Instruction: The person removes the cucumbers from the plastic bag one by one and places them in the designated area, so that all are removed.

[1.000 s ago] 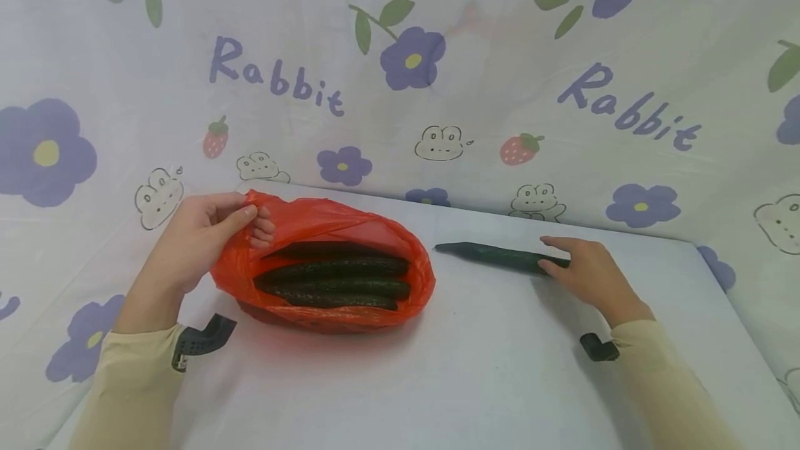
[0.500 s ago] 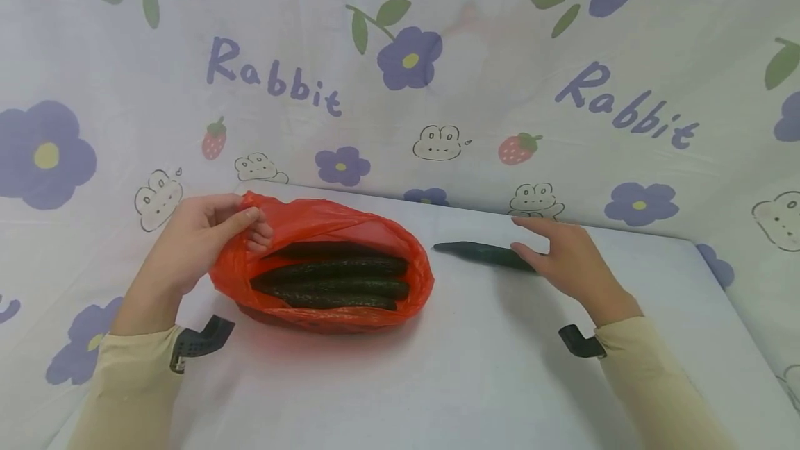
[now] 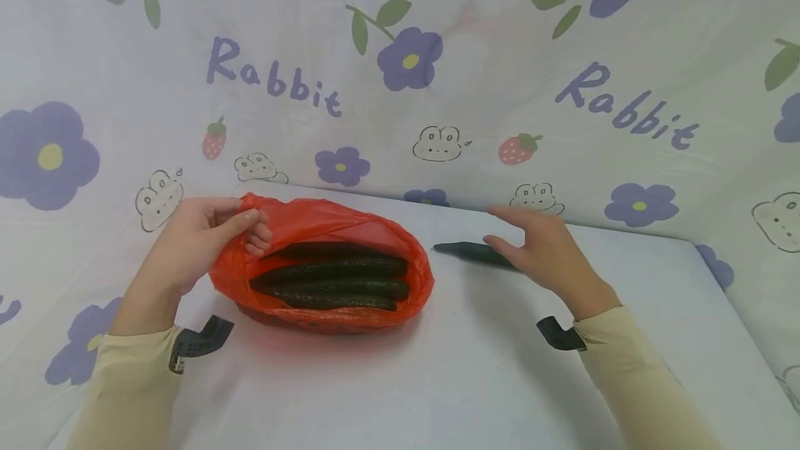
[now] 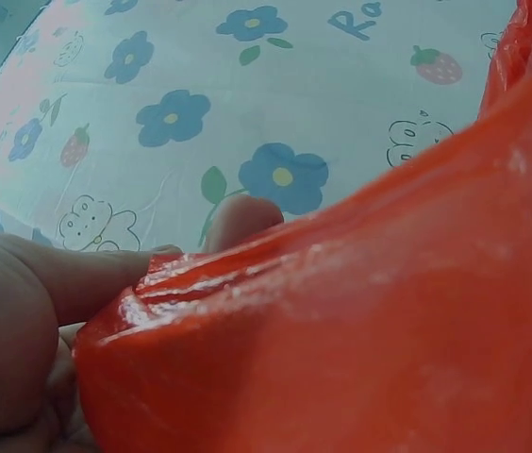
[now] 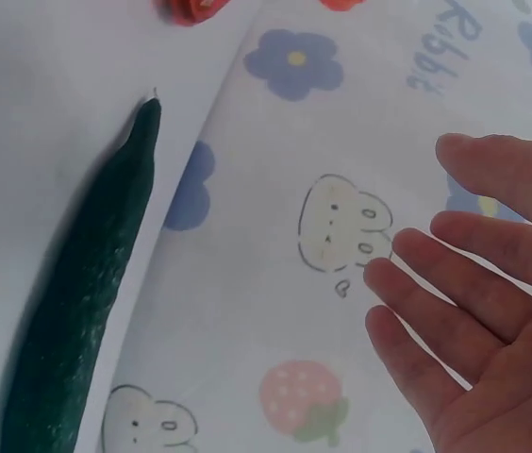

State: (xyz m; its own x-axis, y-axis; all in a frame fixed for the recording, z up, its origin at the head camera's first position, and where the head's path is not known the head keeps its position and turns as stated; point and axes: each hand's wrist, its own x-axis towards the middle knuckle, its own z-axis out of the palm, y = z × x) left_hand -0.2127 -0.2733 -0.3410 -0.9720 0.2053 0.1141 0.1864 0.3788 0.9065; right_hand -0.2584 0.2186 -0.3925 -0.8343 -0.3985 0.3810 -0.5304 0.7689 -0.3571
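My left hand grips the upper left edge of a red plastic bag, thumb over the gathered film. The bag's mouth gapes toward me, and several dark green cucumbers lie side by side inside. In the left wrist view the stretched bag covers much of the hand. One more cucumber lies on the table to the right of the bag. Above it hovers my right hand, thumb and fingers spread, hiding its right end in the head view. The right wrist view has the cucumber apart from that hand.
A white table carries the bag and the loose cucumber. Behind it hangs a pale cloth printed with flowers, strawberries and rabbits, close to the table's back edge. Each wrist wears a small black device.
My right hand has moved left and slightly up along the loose cucumber, which stays where it was. The left hand keeps its hold on the bag.
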